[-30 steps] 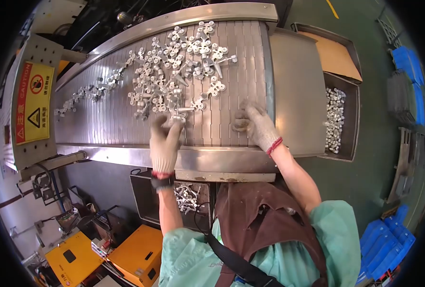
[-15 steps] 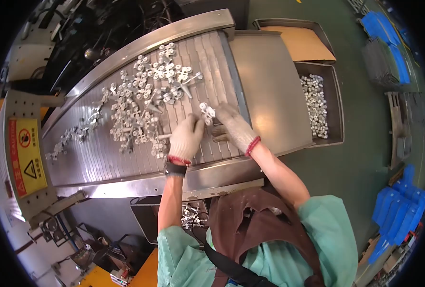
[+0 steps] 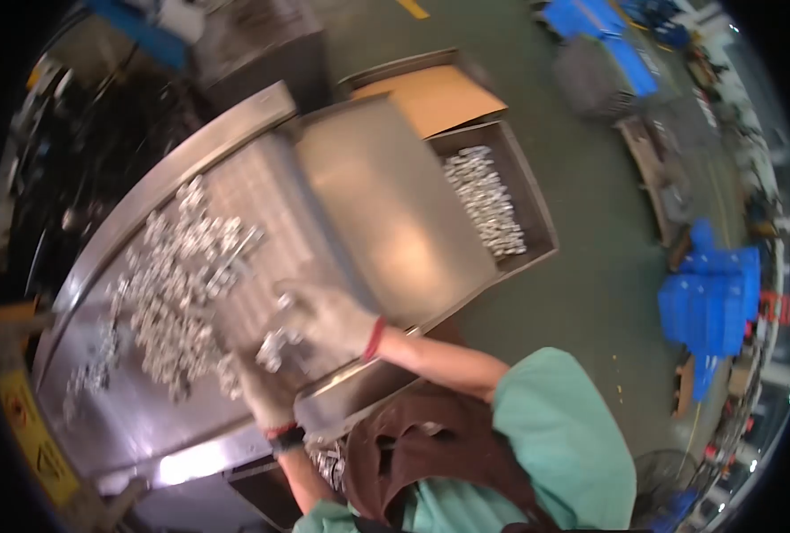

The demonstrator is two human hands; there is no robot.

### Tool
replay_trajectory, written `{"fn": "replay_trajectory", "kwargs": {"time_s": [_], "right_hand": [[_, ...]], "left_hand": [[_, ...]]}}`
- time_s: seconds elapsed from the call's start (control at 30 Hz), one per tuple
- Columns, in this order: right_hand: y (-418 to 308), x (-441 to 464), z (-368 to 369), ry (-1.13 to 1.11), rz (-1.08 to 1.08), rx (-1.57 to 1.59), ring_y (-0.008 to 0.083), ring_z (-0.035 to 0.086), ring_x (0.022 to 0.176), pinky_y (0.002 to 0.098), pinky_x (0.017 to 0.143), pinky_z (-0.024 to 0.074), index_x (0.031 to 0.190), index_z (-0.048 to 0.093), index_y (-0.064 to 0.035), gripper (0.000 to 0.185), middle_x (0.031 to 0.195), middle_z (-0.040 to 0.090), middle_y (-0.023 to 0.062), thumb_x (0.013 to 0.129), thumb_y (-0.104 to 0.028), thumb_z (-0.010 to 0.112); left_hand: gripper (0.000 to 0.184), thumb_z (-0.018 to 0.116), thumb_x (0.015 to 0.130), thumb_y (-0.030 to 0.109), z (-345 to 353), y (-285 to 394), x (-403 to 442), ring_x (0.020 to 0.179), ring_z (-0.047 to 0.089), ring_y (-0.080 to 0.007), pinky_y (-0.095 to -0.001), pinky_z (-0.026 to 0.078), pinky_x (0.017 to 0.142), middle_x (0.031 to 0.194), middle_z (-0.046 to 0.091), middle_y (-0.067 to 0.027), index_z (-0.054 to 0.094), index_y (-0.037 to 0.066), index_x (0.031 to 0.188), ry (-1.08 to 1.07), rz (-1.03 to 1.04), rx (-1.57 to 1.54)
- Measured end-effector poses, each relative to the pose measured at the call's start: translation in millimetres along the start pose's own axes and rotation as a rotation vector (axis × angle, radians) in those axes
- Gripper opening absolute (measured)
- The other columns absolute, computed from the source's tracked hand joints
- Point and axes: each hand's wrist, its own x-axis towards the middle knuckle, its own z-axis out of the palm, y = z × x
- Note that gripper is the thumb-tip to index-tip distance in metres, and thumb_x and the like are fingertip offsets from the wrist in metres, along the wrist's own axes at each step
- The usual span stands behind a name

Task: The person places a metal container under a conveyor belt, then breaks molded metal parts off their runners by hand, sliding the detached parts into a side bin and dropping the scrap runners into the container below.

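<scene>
Both my hands wear pale knit gloves with red cuffs, over a slatted metal conveyor. My right hand reaches in from the right, its fingers curled at a silvery cluster of small cast metal parts; it seems to grip the cluster, though motion smears the fingertips. Close on the other side of it is my left hand, with blurred fingers, so its grip cannot be made out. Left of the hands lies a large heap of similar metal parts, some with longer stems.
A smooth metal chute plate slopes from the conveyor's end to a dark bin holding many metal parts. Cardboard lies in another bin. Metal rails edge the conveyor. Blue crates stand at the right.
The view has swung, so the conveyor appears tilted and further left, and is blurred. My hands are closer together, with the metal cluster between them.
</scene>
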Motion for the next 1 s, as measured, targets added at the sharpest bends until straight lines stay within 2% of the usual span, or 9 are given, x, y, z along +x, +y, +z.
{"fn": "replay_trajectory", "kwargs": {"time_s": [0.13,0.2,0.3,0.37,0.43,0.53,0.67,0.87,1.0], "right_hand": [[-18,1,-11,0.016,0.185,0.2,0.0211,0.075,0.09,0.0374,0.083,0.061,0.142,0.068,0.0005,0.043,0.107,0.077,0.015,0.114,-0.033,0.069],[-33,0,-15,-0.036,0.313,0.319,0.0216,0.074,0.094,0.0375,0.085,0.0602,0.142,0.068,-0.0005,0.042,0.11,0.077,0.0162,0.114,-0.032,0.068],[-41,-12,-18,0.029,0.315,0.353,0.0268,0.077,0.107,0.0397,0.095,0.0604,0.142,0.067,-0.0032,0.041,0.117,0.077,0.0206,0.114,-0.033,0.069],[-40,-22,-9,0.12,0.237,0.341,0.0247,0.077,0.098,0.0398,0.086,0.061,0.14,0.067,-0.0043,0.04,0.107,0.076,0.0182,0.114,-0.034,0.071],[-45,-24,-7,0.216,0.067,0.232,0.0261,0.075,0.082,0.0406,0.074,0.0585,0.138,0.066,-0.0028,0.039,0.094,0.072,0.0156,0.111,-0.029,0.075],[-57,-28,-14,0.227,-0.104,0.173,0.0288,0.073,0.074,0.0412,0.069,0.0562,0.136,0.066,-0.0015,0.039,0.086,0.07,0.0152,0.11,-0.028,0.076],[-53,-32,-10,0.273,-0.214,0.137,0.027,0.071,0.07,0.0411,0.067,0.0565,0.137,0.067,-0.0016,0.045,0.083,0.07,0.0142,0.111,-0.037,0.075],[-49,-44,10,0.207,0.451,0.661,0.0107,0.066,0.068,0.0327,0.057,0.0505,0.139,0.068,-0.0034,0.054,0.079,0.071,0.0029,0.118,-0.052,0.061],[-42,-41,1,0.146,0.481,0.558,0.0092,0.061,0.063,0.0314,0.055,0.0476,0.111,0.07,-0.0059,0.054,0.079,0.069,0.0011,0.118,-0.056,0.051]], "left_hand": [[0.06,0.057,0.116,0.061,21,11,-25,0.068,0.063,-0.0157,-0.0298,0.054,0.053,0.088,0.068,-0.004,0.072,0.004,0.127,-0.013,0.161,0.188],[0.051,0.061,0.117,0.05,-17,3,1,0.07,0.064,-0.016,-0.0293,0.053,0.051,0.089,0.069,-0.0055,0.071,0.0,0.127,-0.136,0.333,0.552],[0.044,0.064,0.116,0.042,59,26,-38,0.075,0.065,-0.0167,-0.0292,0.055,0.053,0.096,0.069,-0.0062,0.069,0.0,0.128,-0.025,0.274,0.456],[0.044,0.063,0.113,0.04,65,23,-35,0.082,0.068,-0.0182,-0.0347,0.059,0.063,0.105,0.071,-0.0104,0.068,0.0,0.131,0.099,0.834,0.985],[0.053,0.065,0.113,0.051,84,32,-48,0.094,0.071,-0.0208,-0.0419,0.062,0.075,0.11,0.072,-0.0115,0.067,0.002,0.132,0.151,0.302,0.258],[0.063,0.063,0.113,0.064,112,26,-54,0.084,0.069,-0.0183,-0.0342,0.058,0.065,0.105,0.07,-0.0101,0.066,0.003,0.131,0.207,0.263,-0.145],[0.062,0.064,0.113,0.065,104,19,-69,0.063,0.057,-0.0077,-0.0208,0.042,0.051,0.091,0.065,-0.0052,0.068,0.004,0.125,0.101,0.277,-0.006],[0.033,0.064,0.117,0.036,128,34,-88,0.065,0.053,-0.0045,-0.022,0.04,0.048,0.093,0.065,-0.001,0.067,0.003,0.114,0.25,0.626,0.368],[0.031,0.063,0.117,0.029,109,31,-81,0.075,0.057,-0.0089,-0.026,0.047,0.061,0.097,0.067,-0.0049,0.07,-0.001,0.114,0.123,0.652,0.597]]}}
